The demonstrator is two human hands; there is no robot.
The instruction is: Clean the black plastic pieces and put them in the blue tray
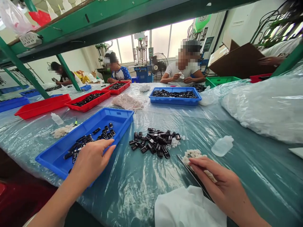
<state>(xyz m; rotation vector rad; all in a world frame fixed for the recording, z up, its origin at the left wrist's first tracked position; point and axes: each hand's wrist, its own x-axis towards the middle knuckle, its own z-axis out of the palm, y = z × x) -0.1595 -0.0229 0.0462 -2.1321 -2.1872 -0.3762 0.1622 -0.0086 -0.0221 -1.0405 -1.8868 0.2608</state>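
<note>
While the left hand (91, 160) hangs loose-fingered over the blue tray (59, 154), the right hand (220, 183) pinches tweezers (194, 176); black clips (153, 142) at twelve o'clock could scatter if bumped.

No text, label or number is legible.

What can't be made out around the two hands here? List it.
Head view only:
- Left hand hides its fingertips' contact and some black parts in the blue tray.
- Right hand covers its grip on the tweezers; their rear end is hidden.
- Black parts: details too small.
- White cloth: cut off by the bottom edge.
</note>
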